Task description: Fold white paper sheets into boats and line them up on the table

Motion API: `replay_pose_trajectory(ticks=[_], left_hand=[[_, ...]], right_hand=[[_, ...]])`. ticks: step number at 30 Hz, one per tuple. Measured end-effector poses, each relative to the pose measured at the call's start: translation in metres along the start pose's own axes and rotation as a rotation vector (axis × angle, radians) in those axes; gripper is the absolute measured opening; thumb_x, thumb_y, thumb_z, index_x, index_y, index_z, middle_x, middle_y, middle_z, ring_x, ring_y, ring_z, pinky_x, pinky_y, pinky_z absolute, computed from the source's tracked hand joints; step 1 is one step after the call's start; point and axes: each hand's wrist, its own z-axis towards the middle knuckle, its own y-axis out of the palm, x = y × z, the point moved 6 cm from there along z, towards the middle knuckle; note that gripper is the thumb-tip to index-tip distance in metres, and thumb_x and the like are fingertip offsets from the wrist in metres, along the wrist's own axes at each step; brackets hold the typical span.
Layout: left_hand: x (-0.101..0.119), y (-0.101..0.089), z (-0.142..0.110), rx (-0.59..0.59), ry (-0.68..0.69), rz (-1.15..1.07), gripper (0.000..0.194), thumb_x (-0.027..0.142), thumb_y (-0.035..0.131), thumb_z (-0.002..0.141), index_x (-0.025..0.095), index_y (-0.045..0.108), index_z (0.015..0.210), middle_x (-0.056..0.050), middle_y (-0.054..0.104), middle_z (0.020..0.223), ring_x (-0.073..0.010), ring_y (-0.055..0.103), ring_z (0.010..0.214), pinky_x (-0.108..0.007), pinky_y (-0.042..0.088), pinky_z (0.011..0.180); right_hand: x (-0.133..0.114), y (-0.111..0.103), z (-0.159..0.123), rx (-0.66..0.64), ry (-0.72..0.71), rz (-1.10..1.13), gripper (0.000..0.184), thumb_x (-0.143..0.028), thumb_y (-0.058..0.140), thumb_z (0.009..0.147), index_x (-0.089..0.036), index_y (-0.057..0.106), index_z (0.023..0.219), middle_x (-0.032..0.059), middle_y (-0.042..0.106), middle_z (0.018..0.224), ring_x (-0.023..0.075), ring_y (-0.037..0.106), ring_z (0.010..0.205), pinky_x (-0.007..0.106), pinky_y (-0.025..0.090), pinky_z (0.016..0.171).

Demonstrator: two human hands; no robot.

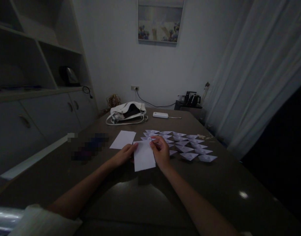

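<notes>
A white sheet (144, 156) is laid flat on the dark tabletop (214, 186), directly in front of the person, where both hands can reach its far edge. It is pinned at that edge from either side: the left hand (124, 154) is set against the upper left corner, the right hand (161, 152) against the upper right. Held this way, the paper is kept from sliding on the glossy surface while its top is worked.

The left grip is nearly closed, fingertips pressed onto the corner of the sheet rather than wrapped around it. The right grip is curled, thumb and fingers pinched at the sheet's top edge; whether the paper is lifted between them or only pressed down cannot be told in the dim light.

A second blank sheet (122, 139) is kept just beyond the left hand, within easy reach. Folded paper boats (187, 144) are set out in rows to the right, clear of the working space. A white bag (127, 113) and a small white box (160, 115) lie well apart at the far end
</notes>
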Motion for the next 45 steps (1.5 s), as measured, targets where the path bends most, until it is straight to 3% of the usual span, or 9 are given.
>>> replay_pose_trajectory(ticks=[8,17,21,27,32,35,38,41,45], left_hand=[[-0.001,-0.013,0.001,0.135,0.013,0.004,0.046,0.064,0.052,0.076,0.018,0.055,0.072,0.002,0.053,0.06,-0.0167,0.053,0.057,-0.025,0.043,0.047],[-0.003,-0.017,0.007,0.126,0.115,0.08,0.055,0.067,0.044,0.08,0.017,0.056,0.061,0.002,0.05,0.053,-0.0147,0.048,0.048,-0.025,0.037,0.043],[0.006,-0.021,0.004,0.147,0.195,0.133,0.048,0.06,0.044,0.084,0.017,0.057,0.068,0.001,0.052,0.057,-0.0161,0.05,0.053,-0.025,0.04,0.045],[0.025,-0.023,-0.002,0.16,0.404,0.215,0.029,0.03,0.053,0.084,0.022,0.057,0.112,-0.005,0.057,0.104,-0.0172,0.055,0.082,-0.027,0.048,0.069],[0.034,-0.019,-0.007,0.045,0.528,0.267,0.027,0.026,0.068,0.077,0.025,0.069,0.103,-0.008,0.042,0.134,-0.0271,0.045,0.118,-0.035,0.045,0.092],[0.034,-0.02,-0.004,0.013,0.53,0.236,0.016,0.035,0.068,0.079,0.02,0.072,0.085,-0.01,0.047,0.132,-0.026,0.053,0.108,-0.038,0.045,0.094],[0.032,-0.024,0.0,0.066,0.486,0.164,0.029,0.045,0.063,0.082,0.017,0.066,0.075,-0.012,0.054,0.126,-0.0253,0.057,0.102,-0.035,0.05,0.084],[0.029,-0.027,0.003,0.116,0.424,0.094,0.034,0.049,0.06,0.084,0.016,0.062,0.075,-0.009,0.066,0.1,-0.0203,0.061,0.083,-0.029,0.051,0.07],[0.026,-0.028,0.005,0.144,0.359,0.041,0.037,0.053,0.067,0.077,0.016,0.061,0.074,-0.001,0.064,0.071,-0.0165,0.059,0.067,-0.027,0.049,0.063]], right_hand=[[0.001,0.003,-0.002,-0.015,-0.003,-0.008,0.02,-0.024,0.061,0.078,-0.02,0.06,0.098,-0.0012,0.056,0.073,0.0122,0.052,0.057,0.022,0.04,0.05],[0.004,0.005,-0.004,-0.037,0.088,0.052,0.03,-0.035,0.061,0.08,-0.019,0.059,0.105,0.0011,0.063,0.074,0.0145,0.057,0.061,0.023,0.043,0.053],[0.016,0.016,-0.007,-0.196,0.144,0.059,0.021,-0.036,0.066,0.075,-0.018,0.065,0.083,0.0011,0.064,0.066,0.0163,0.059,0.06,0.025,0.046,0.054],[0.026,0.004,0.001,-0.098,0.146,0.047,0.018,-0.035,0.065,0.072,-0.017,0.062,0.075,0.0033,0.067,0.069,0.0177,0.061,0.06,0.026,0.047,0.054],[0.027,-0.011,0.009,0.015,0.148,0.063,0.02,-0.037,0.062,0.074,-0.017,0.061,0.079,0.0053,0.069,0.077,0.0201,0.064,0.071,0.029,0.051,0.061],[0.027,-0.009,0.008,0.006,0.165,0.083,0.021,-0.037,0.064,0.072,-0.018,0.059,0.079,0.0048,0.069,0.076,0.0193,0.064,0.068,0.027,0.051,0.057],[0.025,0.002,0.004,-0.077,0.209,0.125,0.023,-0.036,0.066,0.069,-0.019,0.056,0.082,0.0025,0.068,0.072,0.0172,0.063,0.055,0.024,0.048,0.043],[0.023,0.013,-0.002,-0.173,0.248,0.161,0.023,-0.032,0.068,0.065,-0.021,0.054,0.08,-0.0006,0.067,0.069,0.016,0.061,0.045,0.023,0.045,0.036],[0.02,0.022,-0.009,-0.299,0.265,0.192,0.024,-0.024,0.07,0.062,-0.022,0.056,0.081,-0.0027,0.067,0.073,0.0156,0.064,0.05,0.023,0.049,0.04]])
